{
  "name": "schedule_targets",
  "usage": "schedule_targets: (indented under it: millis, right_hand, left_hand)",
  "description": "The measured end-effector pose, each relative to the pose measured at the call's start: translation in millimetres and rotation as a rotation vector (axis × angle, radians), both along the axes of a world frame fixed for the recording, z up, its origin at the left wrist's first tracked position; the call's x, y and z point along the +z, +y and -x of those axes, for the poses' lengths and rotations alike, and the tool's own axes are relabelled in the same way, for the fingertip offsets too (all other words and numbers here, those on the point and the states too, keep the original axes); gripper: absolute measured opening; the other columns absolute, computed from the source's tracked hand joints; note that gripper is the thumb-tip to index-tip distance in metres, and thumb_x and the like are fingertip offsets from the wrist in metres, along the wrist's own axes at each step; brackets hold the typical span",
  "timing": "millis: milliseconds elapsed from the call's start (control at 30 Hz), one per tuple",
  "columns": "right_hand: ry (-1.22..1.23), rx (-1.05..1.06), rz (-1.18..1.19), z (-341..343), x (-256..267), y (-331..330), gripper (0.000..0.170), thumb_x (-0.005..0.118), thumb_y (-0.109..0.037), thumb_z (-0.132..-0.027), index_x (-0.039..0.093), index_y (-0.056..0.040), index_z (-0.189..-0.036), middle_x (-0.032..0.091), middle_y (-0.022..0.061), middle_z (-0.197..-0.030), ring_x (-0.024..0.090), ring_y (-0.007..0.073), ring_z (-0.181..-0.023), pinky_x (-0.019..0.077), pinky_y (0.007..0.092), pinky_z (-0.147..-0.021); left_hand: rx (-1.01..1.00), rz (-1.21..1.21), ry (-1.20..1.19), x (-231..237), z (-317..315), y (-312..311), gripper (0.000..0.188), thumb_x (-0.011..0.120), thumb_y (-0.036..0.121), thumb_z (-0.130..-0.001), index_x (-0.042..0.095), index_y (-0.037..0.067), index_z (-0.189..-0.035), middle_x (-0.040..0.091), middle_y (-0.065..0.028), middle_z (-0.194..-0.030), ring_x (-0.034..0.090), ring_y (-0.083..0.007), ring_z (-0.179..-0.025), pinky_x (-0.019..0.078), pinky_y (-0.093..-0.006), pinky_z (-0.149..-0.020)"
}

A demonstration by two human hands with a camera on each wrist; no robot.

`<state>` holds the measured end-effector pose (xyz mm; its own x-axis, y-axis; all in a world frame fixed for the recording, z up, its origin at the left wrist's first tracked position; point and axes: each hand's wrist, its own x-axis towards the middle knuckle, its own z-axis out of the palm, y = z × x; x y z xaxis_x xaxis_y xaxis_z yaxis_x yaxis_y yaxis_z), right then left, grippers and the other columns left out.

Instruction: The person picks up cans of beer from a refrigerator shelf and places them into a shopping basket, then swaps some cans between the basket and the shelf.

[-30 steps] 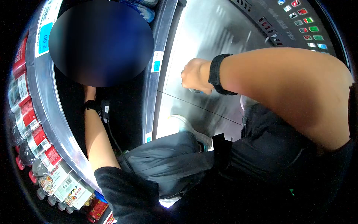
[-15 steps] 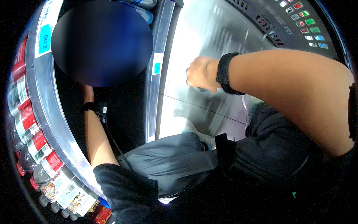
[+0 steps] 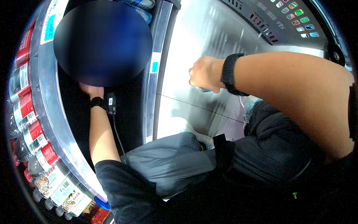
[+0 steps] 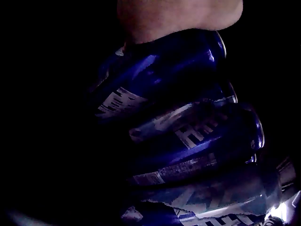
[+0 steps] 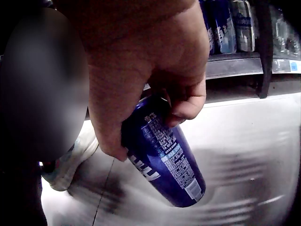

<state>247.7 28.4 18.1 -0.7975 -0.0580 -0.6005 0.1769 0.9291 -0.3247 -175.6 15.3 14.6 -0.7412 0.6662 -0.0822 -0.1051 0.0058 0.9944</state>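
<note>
Above the glossy tiled floor (image 3: 220, 104), a drop is judged the largest risk, since the blue drinks can (image 5: 164, 155) is held tilted by the right hand (image 5: 150, 56), pinched near its top between curled digits, with its lower part unsupported; whether its base is touching the floor cannot be told. A lesser risk is posed in the dark shelf (image 3: 158, 41), where the close-set blue cans (image 4: 221, 136) could be knocked over if the left hand (image 4: 181, 19) were drawn out carelessly. Whether anything is gripped there cannot be told: from the head that hand is mostly blurred out, and in the left wrist view only its rounded edge is shown, against the uppermost of those cans. Their printed sides are revealed by that wrist view; the held can, nearly hidden from the head, is shown by the right wrist view down to its barcode (image 5: 194, 189).
</note>
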Motion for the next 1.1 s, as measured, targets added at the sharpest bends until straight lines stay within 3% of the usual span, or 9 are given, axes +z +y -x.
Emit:
schedule_targets:
  millis: [300,400,467,500,567,600,667,1000,1100]
  right_hand:
    - [0.051,-0.013,0.001,-3.8,-1.1,0.4,0.050,0.079,-0.020,-0.060,0.064,-0.0053,-0.105,0.065,0.0151,-0.101,0.067,0.0304,-0.092,0.0554,0.0395,-0.075]
    - [0.044,-0.019,0.021,-3.1,-0.7,1.7,0.051,0.080,-0.021,-0.060,0.064,-0.0046,-0.106,0.064,0.0157,-0.101,0.067,0.0309,-0.092,0.0554,0.0397,-0.076]
    - [0.044,-0.022,0.028,-3.0,-2.1,1.9,0.052,0.081,-0.022,-0.060,0.063,-0.0043,-0.106,0.064,0.0161,-0.101,0.067,0.0312,-0.092,0.0554,0.0397,-0.077]
    - [0.043,-0.022,0.012,-3.2,-1.9,1.6,0.053,0.081,-0.022,-0.060,0.063,-0.0041,-0.107,0.064,0.0162,-0.101,0.067,0.0312,-0.091,0.0554,0.0395,-0.077]
    - [0.042,-0.022,-0.005,-3.5,0.0,1.8,0.054,0.082,-0.023,-0.060,0.063,-0.0039,-0.107,0.064,0.0164,-0.101,0.067,0.0313,-0.091,0.0554,0.0393,-0.077]
    - [0.045,-0.024,0.003,-3.6,0.7,2.7,0.055,0.082,-0.023,-0.060,0.063,-0.0037,-0.108,0.064,0.0165,-0.101,0.067,0.0312,-0.091,0.0554,0.0392,-0.077]
    - [0.048,-0.028,0.010,-5.2,0.7,3.5,0.056,0.082,-0.024,-0.060,0.062,-0.0036,-0.109,0.064,0.0165,-0.101,0.067,0.0312,-0.091,0.0555,0.0390,-0.078]
    - [0.082,-0.098,0.031,-5.3,2.8,3.2,0.061,0.082,-0.024,-0.061,0.061,-0.0025,-0.113,0.063,0.0179,-0.102,0.066,0.0332,-0.091,0.0549,0.0402,-0.077]
    - [0.162,-0.220,0.088,-8.8,4.2,6.6,0.060,0.081,-0.024,-0.061,0.060,-0.0001,-0.111,0.065,0.0189,-0.098,0.067,0.0343,-0.089,0.0547,0.0412,-0.077]
  left_hand:
    - [0.013,0.090,0.109,-7.7,19.3,1.5,0.052,0.040,0.036,-0.099,0.038,0.009,-0.142,0.040,-0.0105,-0.147,0.040,-0.0285,-0.133,0.0273,-0.0436,-0.115]
    - [-0.124,0.170,0.419,-33.8,68.2,-4.2,0.051,0.042,0.032,-0.099,0.036,0.008,-0.144,0.040,-0.0100,-0.147,0.041,-0.0273,-0.132,0.0278,-0.0425,-0.115]
    - [-0.226,0.644,1.145,-48.8,104.5,-5.0,0.052,0.043,0.031,-0.099,0.033,0.008,-0.145,0.040,-0.0097,-0.147,0.041,-0.0269,-0.133,0.0268,-0.0420,-0.115]
    - [-0.223,0.642,1.146,-50.8,106.9,0.6,0.052,0.043,0.031,-0.099,0.033,0.008,-0.145,0.040,-0.0097,-0.147,0.041,-0.0269,-0.133,0.0268,-0.0420,-0.115]
    - [-0.176,0.297,0.579,-55.6,110.5,12.1,0.052,0.044,0.033,-0.099,0.036,0.009,-0.144,0.042,-0.0097,-0.146,0.041,-0.0272,-0.133,0.0253,-0.0424,-0.115]
    - [-0.176,0.293,0.581,-56.4,112.9,15.8,0.052,0.044,0.033,-0.099,0.036,0.009,-0.144,0.042,-0.0097,-0.146,0.041,-0.0272,-0.133,0.0253,-0.0424,-0.115]
    - [0.074,0.011,-0.084,-18.5,47.1,24.4,0.037,0.040,0.023,-0.097,0.058,0.006,-0.124,0.062,-0.0052,-0.123,0.059,-0.0268,-0.109,0.0412,-0.0398,-0.103]
    - [-0.061,0.028,-0.092,1.0,14.6,-4.9,0.052,0.034,0.044,-0.099,0.041,0.015,-0.141,0.043,-0.0053,-0.145,0.042,-0.0284,-0.132,0.0271,-0.0462,-0.113]
    - [0.448,0.237,-0.070,-16.7,-12.1,-24.5,0.045,0.040,0.028,-0.097,0.045,-0.001,-0.131,0.055,-0.0141,-0.130,0.054,-0.0286,-0.110,0.0421,-0.0421,-0.099]
